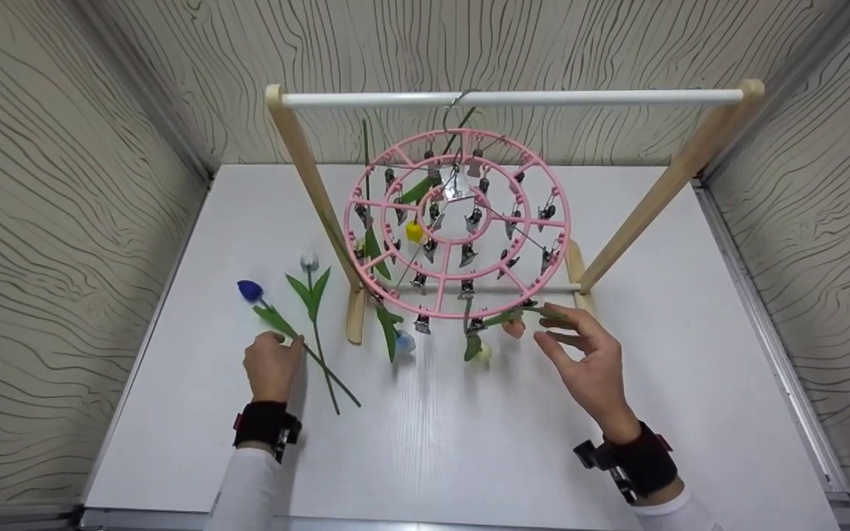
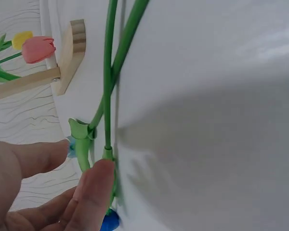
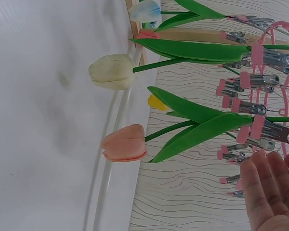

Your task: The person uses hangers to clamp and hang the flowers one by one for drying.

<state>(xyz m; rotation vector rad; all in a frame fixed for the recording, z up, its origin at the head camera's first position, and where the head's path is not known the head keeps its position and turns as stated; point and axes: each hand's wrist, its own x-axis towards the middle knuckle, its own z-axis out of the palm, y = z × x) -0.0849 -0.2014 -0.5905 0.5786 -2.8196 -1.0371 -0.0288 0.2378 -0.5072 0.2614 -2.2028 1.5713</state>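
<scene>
My left hand (image 1: 274, 366) is at the stem of a blue tulip (image 1: 250, 290) lying on the table. In the left wrist view, the fingertips (image 2: 100, 180) are right at that stem, with the thumb spread apart. A pale blue tulip (image 1: 310, 262) lies beside it, their stems crossing. My right hand (image 1: 591, 358) is raised at the front right of a round pink clip hanger (image 1: 440, 296), fingers extended and thumb apart. Close by, a peach tulip (image 3: 125, 143) and a cream tulip (image 3: 111, 72) hang head down from metal clips.
The hanger hooks over the white rail (image 1: 580, 96) of a wooden-legged stand. More tulips hang from it, including a yellow one (image 1: 414, 231) and a light blue one (image 1: 405, 341). Patterned walls (image 1: 41, 221) enclose the white table (image 1: 425, 464) at the back and sides.
</scene>
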